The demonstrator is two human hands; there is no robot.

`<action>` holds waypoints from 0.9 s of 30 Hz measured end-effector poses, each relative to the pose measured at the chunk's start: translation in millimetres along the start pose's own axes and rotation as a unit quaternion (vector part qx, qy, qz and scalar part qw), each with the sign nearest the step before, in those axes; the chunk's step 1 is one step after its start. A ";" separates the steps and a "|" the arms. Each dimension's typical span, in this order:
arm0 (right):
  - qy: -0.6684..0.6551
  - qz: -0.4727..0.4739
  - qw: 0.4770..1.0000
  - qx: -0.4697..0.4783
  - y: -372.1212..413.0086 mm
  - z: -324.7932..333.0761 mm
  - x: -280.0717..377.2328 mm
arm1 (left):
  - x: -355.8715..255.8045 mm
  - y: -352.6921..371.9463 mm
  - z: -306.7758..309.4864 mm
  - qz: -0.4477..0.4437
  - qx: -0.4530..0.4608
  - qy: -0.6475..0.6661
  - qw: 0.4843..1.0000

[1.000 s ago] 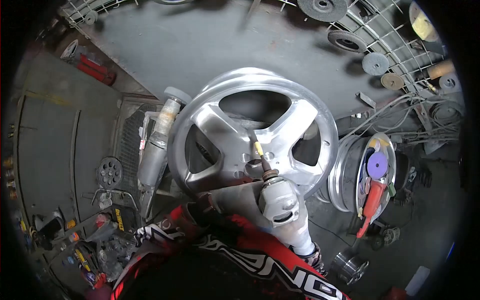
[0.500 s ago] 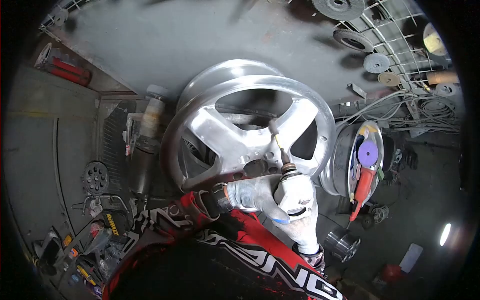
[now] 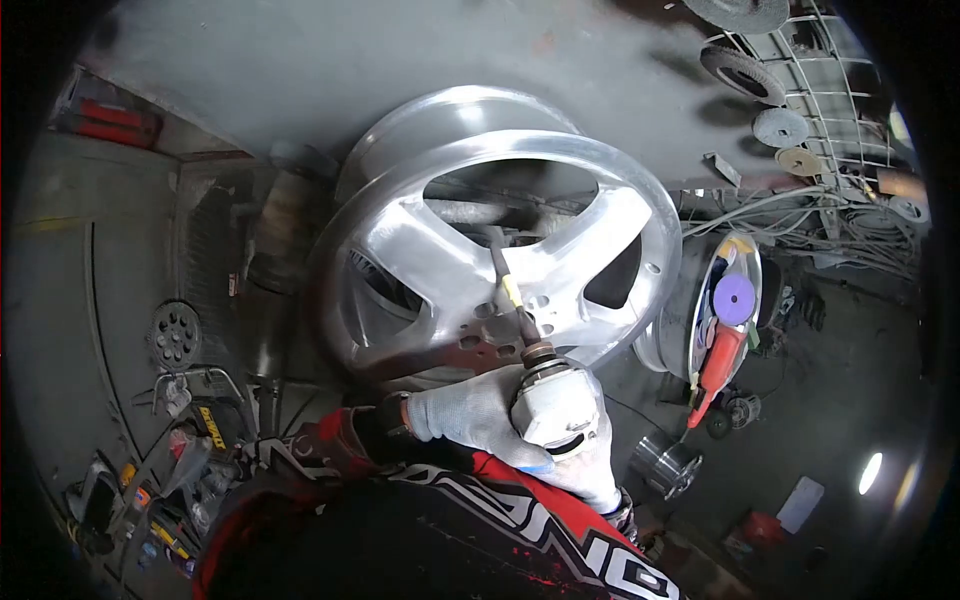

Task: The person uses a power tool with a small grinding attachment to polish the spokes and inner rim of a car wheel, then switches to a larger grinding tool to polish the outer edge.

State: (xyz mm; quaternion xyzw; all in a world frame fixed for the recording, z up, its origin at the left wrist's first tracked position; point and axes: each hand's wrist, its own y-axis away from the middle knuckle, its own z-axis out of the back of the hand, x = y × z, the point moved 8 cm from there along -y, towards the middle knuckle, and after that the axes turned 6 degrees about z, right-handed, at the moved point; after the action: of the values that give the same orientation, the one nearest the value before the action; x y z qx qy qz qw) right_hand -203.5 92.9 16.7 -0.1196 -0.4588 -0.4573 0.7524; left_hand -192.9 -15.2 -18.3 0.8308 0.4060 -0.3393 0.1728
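A shiny metal wheel rim (image 3: 600, 240) with broad spokes leans against the grey surface behind it. Both my hands wear pale gloves and grip a white-cased die grinder (image 3: 552, 405) in front of the rim. My left hand (image 3: 475, 415) is closed around the tool's left side. The right hand (image 3: 592, 465) wraps its right side and rear, partly hidden behind the casing. From the grinder's nose a slim shaft with a yellow band points up and left, its worn grey tip (image 3: 499, 250) overlapping the inner edge between two spokes.
At the right, a second rim (image 3: 672, 325) bears a red power tool (image 3: 718, 365) and a purple disc (image 3: 734, 300). Abrasive wheels (image 3: 780, 127) hang on a wire grid at upper right, above coiled cables (image 3: 860, 228). Tools and bags (image 3: 190, 470) clutter the lower left.
The grinder and both hands have moved left, its shaft now tilting further left. The tip has gone from the right spoke's edge to the inner edge nearer the left spoke.
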 end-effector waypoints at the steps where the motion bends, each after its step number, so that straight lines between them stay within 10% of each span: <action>1: 0.026 -0.002 1.000 0.012 0.2 -1.0 -2.0 | 3.3 -0.9 0.3 0.018 0.005 0.032 0.999; 8: 0.067 -0.026 0.997 -0.013 8.9 16.4 -19.9 | -5.5 -34.2 -4.1 0.011 0.069 0.053 0.996; 10: 0.317 0.083 0.943 0.046 8.4 15.6 -3.9 | -12.5 -39.1 -5.4 0.026 0.074 0.033 0.996; 14: 0.069 -0.024 0.997 -0.003 -1.9 15.3 -15.1 | -6.0 -36.3 0.1 0.006 0.072 0.073 0.995; 27: -0.060 -0.047 0.996 0.051 -9.3 -8.0 -9.9 | -2.8 0.1 8.3 0.009 0.013 0.012 1.000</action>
State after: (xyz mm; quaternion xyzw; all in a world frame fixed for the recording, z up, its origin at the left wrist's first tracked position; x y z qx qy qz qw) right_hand -207.8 88.6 2.2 -0.0867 -0.5311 -0.4597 0.7064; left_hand -197.6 -21.6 -22.3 0.8407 0.3960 -0.3326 0.1605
